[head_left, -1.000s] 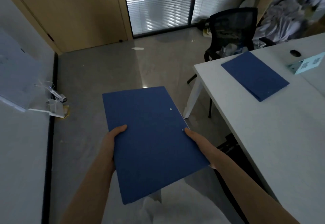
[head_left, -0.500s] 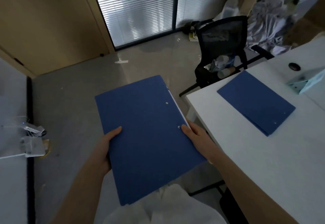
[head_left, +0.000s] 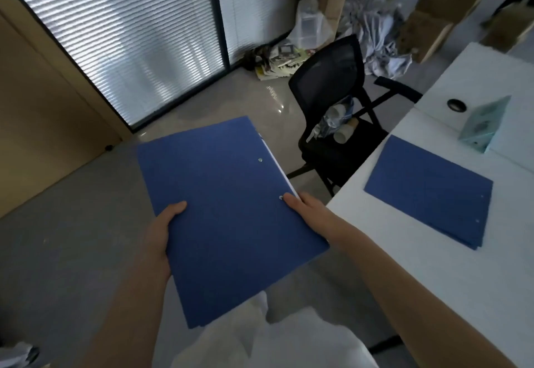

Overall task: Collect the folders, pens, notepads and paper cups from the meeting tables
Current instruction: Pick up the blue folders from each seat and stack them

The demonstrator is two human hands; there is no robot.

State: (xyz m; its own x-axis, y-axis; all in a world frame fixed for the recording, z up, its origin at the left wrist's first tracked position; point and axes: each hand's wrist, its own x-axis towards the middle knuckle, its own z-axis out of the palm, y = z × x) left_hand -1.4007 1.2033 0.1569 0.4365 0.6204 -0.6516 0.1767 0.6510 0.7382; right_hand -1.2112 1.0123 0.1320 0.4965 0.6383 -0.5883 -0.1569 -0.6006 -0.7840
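Both hands, left hand (head_left: pixel 157 234) and right hand (head_left: pixel 310 208), grip the blue folder (head_left: pixel 228 217) by its sides. Keep it flat, then add the folder on the table (head_left: pixel 430 191).

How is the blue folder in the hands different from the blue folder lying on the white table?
The held folder is up in the air, gripped by the left hand and right hand; the table folder lies flat and untouched on the white table. White sheets show along the held folder's right edge; none show at the table folder. Both are blue with two small rivets.
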